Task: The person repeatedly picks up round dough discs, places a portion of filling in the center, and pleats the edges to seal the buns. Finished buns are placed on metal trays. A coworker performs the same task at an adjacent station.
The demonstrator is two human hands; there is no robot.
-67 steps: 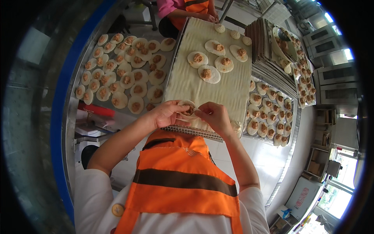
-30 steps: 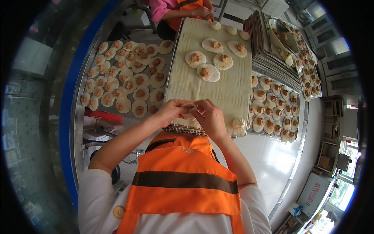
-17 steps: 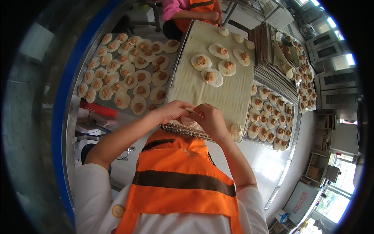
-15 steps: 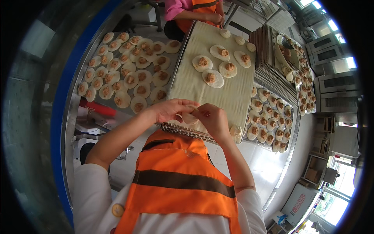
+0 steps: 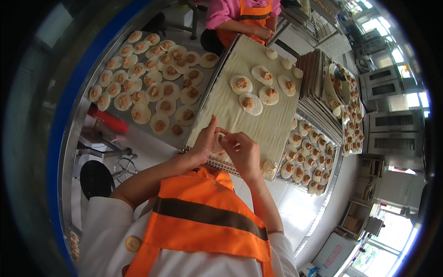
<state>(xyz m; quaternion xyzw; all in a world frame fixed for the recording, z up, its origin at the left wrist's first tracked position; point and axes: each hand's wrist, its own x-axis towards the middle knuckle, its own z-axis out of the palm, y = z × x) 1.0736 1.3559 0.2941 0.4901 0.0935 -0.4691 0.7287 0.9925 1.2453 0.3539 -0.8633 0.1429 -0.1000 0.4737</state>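
Between my hands, above the near edge of the tray, is a filled dough bun point(image 5: 218, 144) with its top partly gathered. My left hand point(image 5: 204, 144) is cupped around its left side, some fingers pointing up. My right hand point(image 5: 242, 151) is closed, with thumb and fingertips pinching the dough's edge; its fingers partly cover the bun. Beyond my hands, several flat dough wrappers point(image 5: 252, 111) topped with brownish filling lie on the cloth-lined tray point(image 5: 219, 116). Pleated buns point(image 5: 271, 53) sit at the tray's far right, and another bun point(image 5: 269, 167) rests at its near right corner.
At left, a metal table point(image 5: 152, 124) carries many filled wrappers. On the right are a stack of trays point(image 5: 314, 81), a lower tray of filled wrappers point(image 5: 290, 185) and a bowl of filling point(image 5: 336, 85). A co-worker's hands point(image 5: 265, 33) are beyond the far edge. A black stool point(image 5: 97, 179) stands lower left.
My left hand has turned from lying sideways to more upright around the bun. My right fingers still pinch the dough. The whole view has tilted and shifted slightly.
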